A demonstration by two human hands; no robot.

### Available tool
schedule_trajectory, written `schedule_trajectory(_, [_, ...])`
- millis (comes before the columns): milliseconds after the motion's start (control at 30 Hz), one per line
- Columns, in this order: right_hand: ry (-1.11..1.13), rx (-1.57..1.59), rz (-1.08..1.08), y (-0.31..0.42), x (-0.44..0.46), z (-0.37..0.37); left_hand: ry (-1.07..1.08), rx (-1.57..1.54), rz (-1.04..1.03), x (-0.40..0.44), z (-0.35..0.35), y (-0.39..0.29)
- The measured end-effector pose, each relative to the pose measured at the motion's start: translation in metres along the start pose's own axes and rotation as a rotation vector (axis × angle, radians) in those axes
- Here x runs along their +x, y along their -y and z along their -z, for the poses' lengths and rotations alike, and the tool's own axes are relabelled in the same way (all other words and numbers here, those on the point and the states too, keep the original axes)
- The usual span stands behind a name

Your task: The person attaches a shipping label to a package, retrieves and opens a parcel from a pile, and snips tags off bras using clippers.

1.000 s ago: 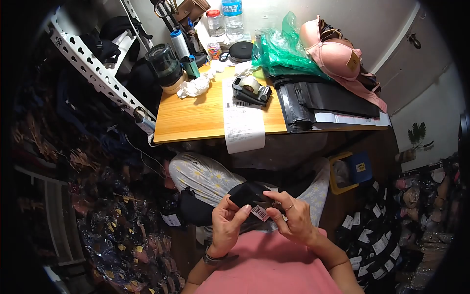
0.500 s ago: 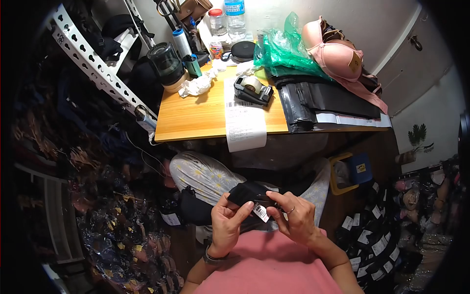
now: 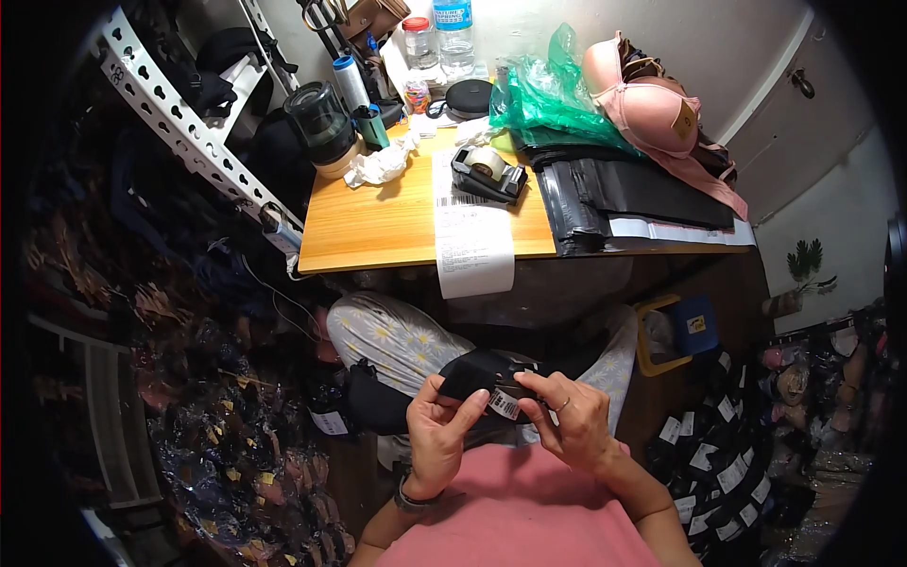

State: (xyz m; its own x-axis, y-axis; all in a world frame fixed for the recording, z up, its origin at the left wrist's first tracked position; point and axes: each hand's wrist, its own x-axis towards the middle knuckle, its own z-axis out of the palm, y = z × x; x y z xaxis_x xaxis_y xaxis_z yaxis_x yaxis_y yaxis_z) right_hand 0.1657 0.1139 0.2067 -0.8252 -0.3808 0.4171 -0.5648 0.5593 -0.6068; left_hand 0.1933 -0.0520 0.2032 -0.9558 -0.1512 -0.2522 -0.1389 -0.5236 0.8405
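In the head view a folded black garment [image 3: 466, 373] is held over my lap, between both hands. My left hand [image 3: 436, 437] pinches its left side, thumb on top. My right hand [image 3: 576, 418], with a ring on one finger, grips the right side between thumb and fingers. A white printed tag [image 3: 504, 403] shows on the garment between my two thumbs; its print is too small to read. Another black item [image 3: 378, 402] lies against my leg, just left of my left hand.
A wooden table [image 3: 368, 227] stands ahead, with a tape dispenser [image 3: 488, 175], a printed paper strip [image 3: 472, 250], black plastic bags [image 3: 652, 194] and a pink bra [image 3: 652, 113]. Piles of plastic-wrapped garments [image 3: 246, 454] lie left; tagged black packs [image 3: 718, 463] lie right.
The white tag has tilted and now lies flatter against the garment, closer to my right fingers. Both hands stay nearly in place, still holding the garment.
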Motion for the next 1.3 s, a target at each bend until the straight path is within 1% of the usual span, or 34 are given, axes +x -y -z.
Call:
schedule_trajectory(200, [-0.009, 0.027, 0.001, 0.000, 0.001, -0.001, 0.073, -0.044, -0.005, 0.000, 0.000, -0.003])
schedule_trajectory(267, [-0.010, 0.030, -0.001, 0.001, 0.002, 0.000, 0.121, -0.113, 0.066, 0.001, 0.003, -0.003])
schedule_trajectory(367, [-0.009, 0.028, -0.010, 0.000, 0.003, 0.001, 0.145, -0.164, 0.113, 0.001, 0.004, -0.001])
schedule_trajectory(467, [0.004, 0.060, -0.038, -0.002, 0.002, 0.002, 0.137, -0.140, 0.088, 0.002, 0.005, 0.002])
schedule_trajectory(700, [0.032, 0.024, -0.003, -0.004, 0.002, 0.004, 0.100, -0.081, 0.073, 0.000, 0.001, -0.003])
schedule_trajectory(800, [0.025, 0.000, 0.017, -0.005, 0.003, 0.003, 0.114, -0.071, 0.111, 0.000, 0.003, -0.004])
schedule_trajectory(867, [0.021, -0.005, 0.026, -0.006, 0.003, 0.002, 0.106, -0.184, 0.153, 0.001, 0.003, -0.002])
schedule_trajectory(900, [0.022, 0.012, 0.023, -0.007, 0.003, 0.002, 0.107, -0.184, 0.154, 0.001, 0.001, -0.003])
schedule_trajectory(967, [0.023, 0.029, 0.020, -0.008, 0.002, 0.002, 0.041, -0.211, 0.195, 0.001, -0.004, -0.006])
schedule_trajectory(1000, [0.032, 0.045, 0.001, -0.009, 0.002, 0.002, 0.042, -0.211, 0.195, 0.001, -0.003, -0.006])
schedule_trajectory(1067, [0.041, 0.062, -0.019, -0.011, 0.001, 0.000, 0.131, -0.155, 0.177, 0.001, 0.001, -0.004])
schedule_trajectory(1100, [0.057, 0.134, -0.055, -0.012, -0.002, -0.002, 0.130, -0.153, 0.178, 0.000, 0.000, -0.006])
schedule_trajectory(1133, [0.077, 0.206, -0.088, -0.013, -0.003, -0.002, 0.114, -0.012, 0.128, 0.000, -0.002, -0.009])
schedule_trajectory(1167, [0.084, 0.209, -0.083, -0.012, -0.003, 0.002, 0.093, 0.127, 0.077, -0.001, -0.003, -0.010])
schedule_trajectory(1200, [0.115, 0.292, -0.201, -0.010, -0.002, 0.010, 0.086, 0.125, 0.074, -0.002, -0.001, -0.009])
schedule_trajectory(1233, [0.139, 0.375, -0.322, -0.008, -0.001, 0.017, 0.147, 0.197, -0.060, 0.000, 0.003, -0.006])
schedule_trajectory(1267, [0.135, 0.377, -0.325, -0.008, -0.001, 0.022, 0.213, 0.270, -0.191, 0.000, 0.006, -0.005])
schedule_trajectory(1300, [0.213, 0.394, -0.301, -0.008, -0.002, 0.026, 0.242, 0.375, -0.298, 0.001, 0.008, -0.008])
